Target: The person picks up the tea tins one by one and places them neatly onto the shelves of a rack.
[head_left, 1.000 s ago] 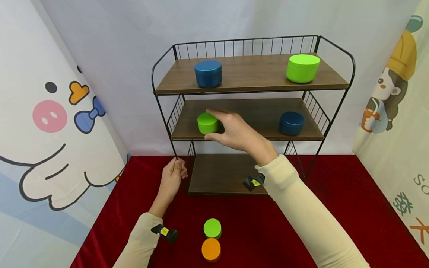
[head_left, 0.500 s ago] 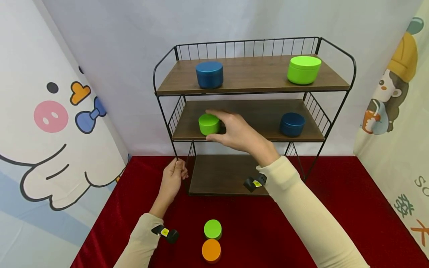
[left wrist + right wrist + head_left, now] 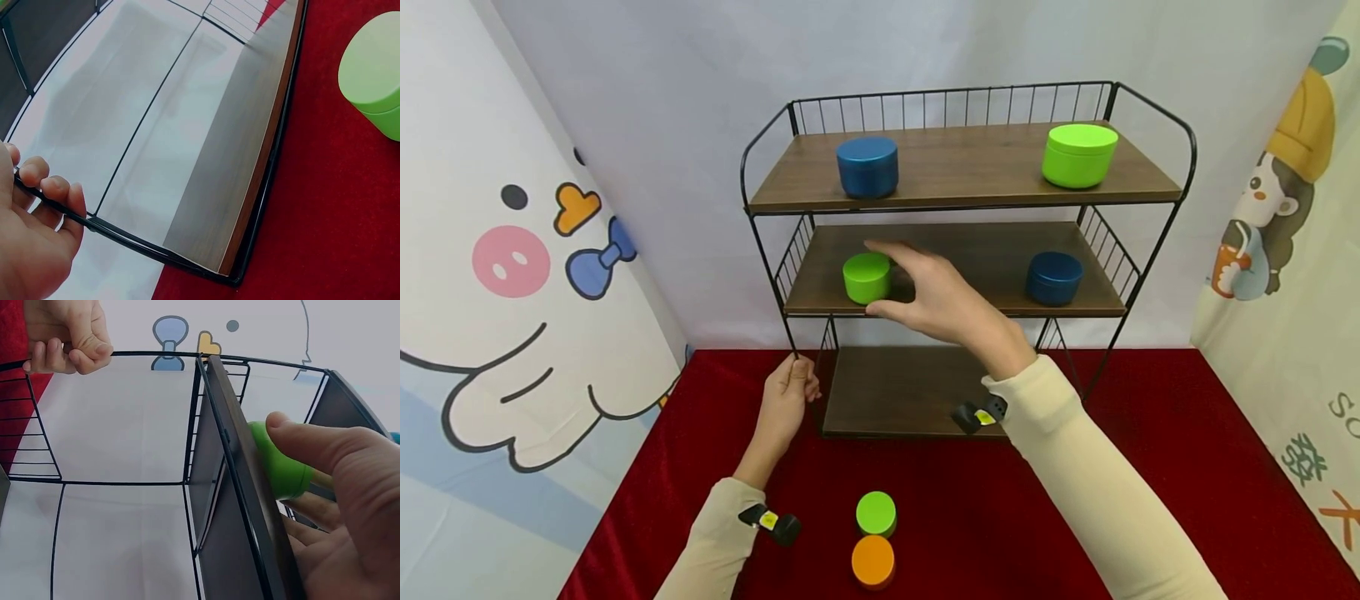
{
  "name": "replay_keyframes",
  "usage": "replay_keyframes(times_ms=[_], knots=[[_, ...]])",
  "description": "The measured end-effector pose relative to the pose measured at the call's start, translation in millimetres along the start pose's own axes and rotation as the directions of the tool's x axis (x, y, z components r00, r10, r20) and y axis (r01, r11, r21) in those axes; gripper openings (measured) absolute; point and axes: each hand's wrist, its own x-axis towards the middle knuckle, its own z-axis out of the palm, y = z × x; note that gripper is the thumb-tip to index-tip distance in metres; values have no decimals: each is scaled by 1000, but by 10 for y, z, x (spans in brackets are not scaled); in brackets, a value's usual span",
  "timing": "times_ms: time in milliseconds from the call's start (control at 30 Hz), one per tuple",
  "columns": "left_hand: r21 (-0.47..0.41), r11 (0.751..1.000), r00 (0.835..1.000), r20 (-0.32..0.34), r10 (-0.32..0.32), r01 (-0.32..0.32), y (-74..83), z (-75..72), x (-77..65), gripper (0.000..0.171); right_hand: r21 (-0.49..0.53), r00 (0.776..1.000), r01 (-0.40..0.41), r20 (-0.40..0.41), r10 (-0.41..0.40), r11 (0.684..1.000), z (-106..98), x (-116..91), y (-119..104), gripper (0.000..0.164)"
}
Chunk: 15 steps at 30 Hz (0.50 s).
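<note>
A black wire rack (image 3: 955, 206) with three brown shelves stands before me. My left hand (image 3: 786, 396) grips its left front post below the middle shelf; the left wrist view shows the fingers curled round the black rod. On the middle shelf's left sits a small green round tin (image 3: 867, 279). Just right of it is my right hand (image 3: 936, 292), thumb and fingers spread wide in a C shape, with a gap to the tin in the head view. In the right wrist view, the thumb partly overlaps the green tin (image 3: 289, 469).
A dark blue tin (image 3: 1054, 278) is on the middle shelf's right. The top shelf bears a blue tin (image 3: 867, 168) and a larger green tin (image 3: 1079, 157). On the red cloth (image 3: 970, 517) stand another green tin (image 3: 876, 512) and an orange tin (image 3: 873, 561).
My right hand has drawn slightly to the right, widening the gap to the green tin on the middle shelf. The left hand keeps its hold on the post.
</note>
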Motion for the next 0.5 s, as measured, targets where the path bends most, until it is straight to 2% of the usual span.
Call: replay_keyframes(times_ms=[267,500], knots=[[9,1000,1000,1,8,-8,8,3,1,35,43,992,72,-107,-67,996,-50,-227,4,81],[-2,1000,1000,2,23,-23,5,3,1,35,74,983,113,-156,-101,991,-86,-453,-40,81]])
